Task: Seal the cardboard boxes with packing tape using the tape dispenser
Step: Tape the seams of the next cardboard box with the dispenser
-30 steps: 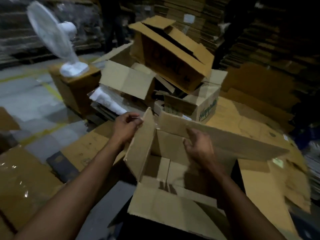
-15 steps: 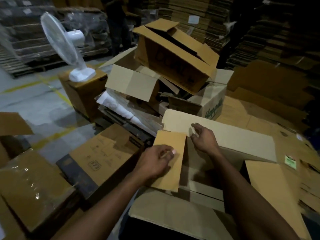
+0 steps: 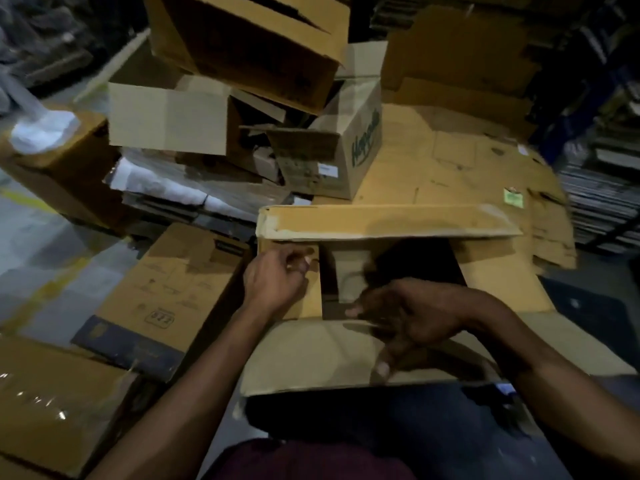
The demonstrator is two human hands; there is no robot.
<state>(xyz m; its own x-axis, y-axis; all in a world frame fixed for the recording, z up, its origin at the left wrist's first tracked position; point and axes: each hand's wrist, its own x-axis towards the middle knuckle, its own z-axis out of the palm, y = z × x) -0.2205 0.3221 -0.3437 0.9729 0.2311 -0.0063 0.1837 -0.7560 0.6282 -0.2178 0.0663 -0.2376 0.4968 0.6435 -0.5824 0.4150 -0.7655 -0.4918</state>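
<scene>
Under left grip [image 3: 273, 282]: side flap [image 3: 304, 299] of cardboard box [image 3: 381, 220], pressed, fingers curled. Right grip [image 3: 408, 317]: blurred, closure indeterminate. Risk: flaps springing open untaped; no tape dispenser visible.

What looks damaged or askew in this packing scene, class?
The box under the hands has a frayed, torn edge on its far flap. Behind it, a large box sits tilted atop the pile, and the flattened cardboard at right has ragged edges.
</scene>
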